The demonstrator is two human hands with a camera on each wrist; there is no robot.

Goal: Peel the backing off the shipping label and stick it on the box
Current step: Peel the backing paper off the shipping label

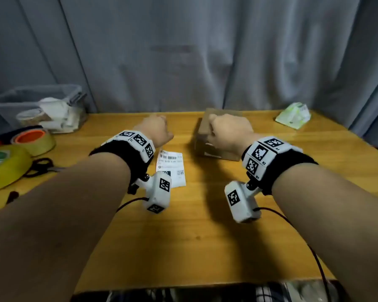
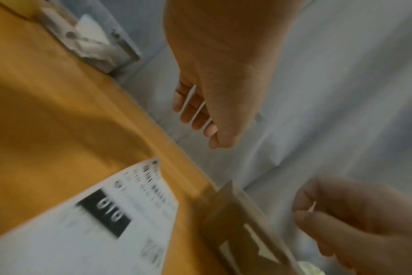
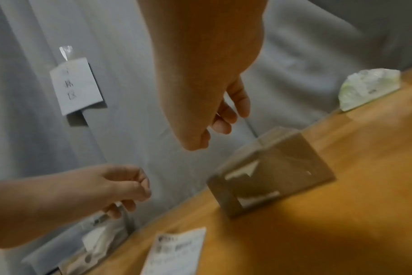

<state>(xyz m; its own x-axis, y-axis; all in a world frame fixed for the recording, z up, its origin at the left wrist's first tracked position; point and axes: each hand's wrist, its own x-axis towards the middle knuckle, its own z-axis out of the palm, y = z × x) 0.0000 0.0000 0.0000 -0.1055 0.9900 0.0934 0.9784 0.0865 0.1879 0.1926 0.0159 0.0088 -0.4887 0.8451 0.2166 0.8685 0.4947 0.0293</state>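
A white shipping label (image 1: 171,168) with a barcode lies flat on the wooden table (image 1: 194,236), just behind my left wrist. The small brown cardboard box (image 1: 216,152) stands to its right, with white scraps stuck on its near face. My left hand (image 1: 157,129) hovers above the table beyond the label with its fingers curled in, holding nothing. My right hand (image 1: 228,130) hangs over the box, hiding much of it, fingers likewise curled and empty. The left wrist view shows the label (image 2: 82,232) and the box (image 2: 242,223) below the hand (image 2: 198,113). The right wrist view shows the box (image 3: 270,173).
A clear plastic bin (image 1: 15,101) of papers stands at the back left. Two tape rolls (image 1: 35,140) and black scissors (image 1: 42,166) lie near the left edge. A green-white tissue pack (image 1: 294,115) sits at the back right. A grey curtain (image 1: 183,51) hangs behind.
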